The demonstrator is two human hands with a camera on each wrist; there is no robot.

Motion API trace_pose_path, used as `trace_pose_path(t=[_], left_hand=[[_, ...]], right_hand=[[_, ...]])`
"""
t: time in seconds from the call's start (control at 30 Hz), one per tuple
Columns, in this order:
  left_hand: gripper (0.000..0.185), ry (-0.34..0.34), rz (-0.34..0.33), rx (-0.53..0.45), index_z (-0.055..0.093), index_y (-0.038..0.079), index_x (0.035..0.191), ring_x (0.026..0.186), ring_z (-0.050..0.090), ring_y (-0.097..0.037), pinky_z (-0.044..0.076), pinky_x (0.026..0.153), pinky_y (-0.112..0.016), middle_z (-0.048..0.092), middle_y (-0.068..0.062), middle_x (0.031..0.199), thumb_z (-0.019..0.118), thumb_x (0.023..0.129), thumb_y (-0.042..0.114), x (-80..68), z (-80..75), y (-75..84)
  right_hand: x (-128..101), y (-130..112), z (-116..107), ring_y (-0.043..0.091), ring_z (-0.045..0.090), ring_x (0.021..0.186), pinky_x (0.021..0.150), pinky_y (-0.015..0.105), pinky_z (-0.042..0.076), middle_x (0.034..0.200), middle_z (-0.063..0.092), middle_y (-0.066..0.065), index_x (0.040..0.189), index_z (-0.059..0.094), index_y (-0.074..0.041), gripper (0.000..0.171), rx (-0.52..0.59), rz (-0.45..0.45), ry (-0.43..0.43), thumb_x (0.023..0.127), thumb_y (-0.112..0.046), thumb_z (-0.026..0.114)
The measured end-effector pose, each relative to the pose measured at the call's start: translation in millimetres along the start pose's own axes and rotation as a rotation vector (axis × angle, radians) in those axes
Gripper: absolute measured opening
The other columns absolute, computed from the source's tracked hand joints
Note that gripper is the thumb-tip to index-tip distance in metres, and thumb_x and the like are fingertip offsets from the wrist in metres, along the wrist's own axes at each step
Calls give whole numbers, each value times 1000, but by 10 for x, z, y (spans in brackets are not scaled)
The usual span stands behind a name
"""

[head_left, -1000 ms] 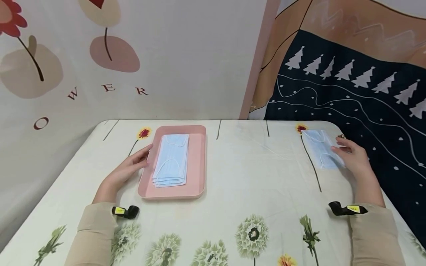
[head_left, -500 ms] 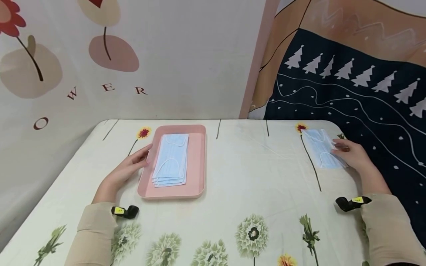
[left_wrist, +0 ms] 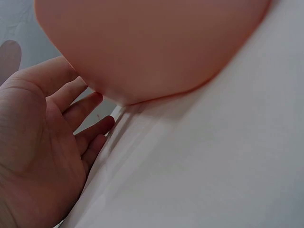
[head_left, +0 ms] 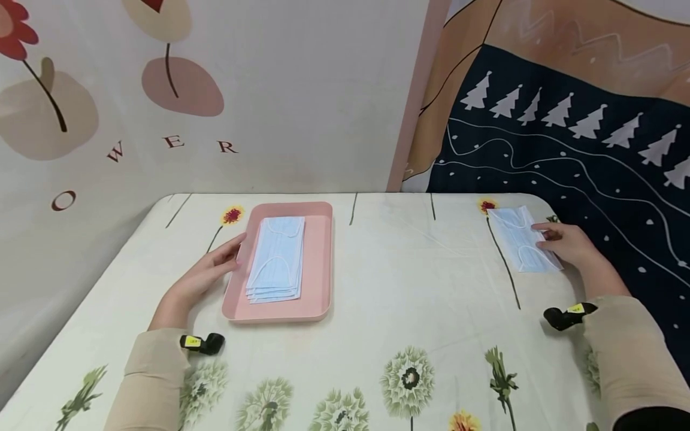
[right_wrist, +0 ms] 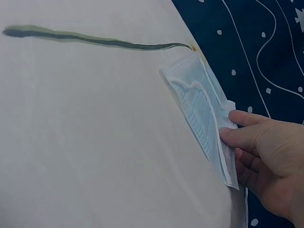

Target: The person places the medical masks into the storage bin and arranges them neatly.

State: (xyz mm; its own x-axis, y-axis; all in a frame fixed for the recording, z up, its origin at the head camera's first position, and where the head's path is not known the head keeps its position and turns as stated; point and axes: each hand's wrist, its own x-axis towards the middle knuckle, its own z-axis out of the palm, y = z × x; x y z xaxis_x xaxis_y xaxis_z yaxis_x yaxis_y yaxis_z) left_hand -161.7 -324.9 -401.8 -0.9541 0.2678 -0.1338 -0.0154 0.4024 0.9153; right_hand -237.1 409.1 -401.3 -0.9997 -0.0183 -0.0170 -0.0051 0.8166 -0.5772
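Observation:
A shallow pink tray (head_left: pixel 318 287) lies on the left half of the table, holding a stack of light blue disposable face masks (head_left: pixel 276 257). My left hand (head_left: pixel 202 272) rests against the tray's left side, its fingertips touching the rim; the left wrist view shows those fingers (left_wrist: pixel 83 107) loosely extended beside the pink wall (left_wrist: pixel 156 47). At the table's far right lies a single face mask (head_left: pixel 517 239), with white ear loops on top. My right hand (head_left: pixel 571 245) pinches its right edge, the thumb (right_wrist: pixel 240 137) over the mask (right_wrist: pixel 199 109) and other fingers partly hidden behind.
A white flower-print cloth (head_left: pixel 399 281) covers the table. Its right edge runs close to the single mask, beside a dark blue hanging (head_left: pixel 593 155) with white trees. A pale printed hanging (head_left: pixel 302 120) stands behind the table.
My right hand has shifted slightly and closed its fingers on the single mask's right edge; the right forearm has swung outward. The left hand and the tray stay where they were.

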Motion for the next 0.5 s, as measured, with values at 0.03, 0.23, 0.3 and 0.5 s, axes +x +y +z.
trace_pose_path(t=[0.03, 0.23, 0.3, 0.5], left_hand=[[67, 1, 3, -1, 20, 22, 155, 143, 10, -31, 12, 111, -52, 14, -11, 158, 56, 98, 25, 2, -2, -5], [66, 4, 14, 10, 21, 22, 154, 143, 11, -33, 13, 112, -50, 15, -13, 158, 56, 99, 26, 5, -15, -14], [66, 4, 14, 8, 21, 22, 154, 143, 12, -33, 14, 112, -49, 15, -13, 158, 56, 99, 25, 6, -16, -18], [66, -2, 14, -11, 21, 21, 154, 143, 13, -31, 23, 109, -22, 16, -11, 158, 56, 99, 24, 2, -13, -21]], right_hand=[[8, -3, -9, 34, 44, 89, 66, 24, 39, 104, 49, 25, 126, 53, 10, 38, 1, 0, -4, 90, 2, 60], [34, -16, -75, 31, 43, 87, 61, 23, 40, 104, 48, 23, 127, 52, 11, 42, 20, 30, -52, 88, -1, 63], [38, -10, -89, 33, 42, 90, 65, 25, 39, 108, 48, 24, 130, 50, 11, 45, 29, 53, -68, 89, -4, 64], [14, 27, -110, 38, 39, 102, 74, 31, 37, 126, 42, 31, 135, 46, 9, 50, 73, 119, -76, 91, -9, 62]])
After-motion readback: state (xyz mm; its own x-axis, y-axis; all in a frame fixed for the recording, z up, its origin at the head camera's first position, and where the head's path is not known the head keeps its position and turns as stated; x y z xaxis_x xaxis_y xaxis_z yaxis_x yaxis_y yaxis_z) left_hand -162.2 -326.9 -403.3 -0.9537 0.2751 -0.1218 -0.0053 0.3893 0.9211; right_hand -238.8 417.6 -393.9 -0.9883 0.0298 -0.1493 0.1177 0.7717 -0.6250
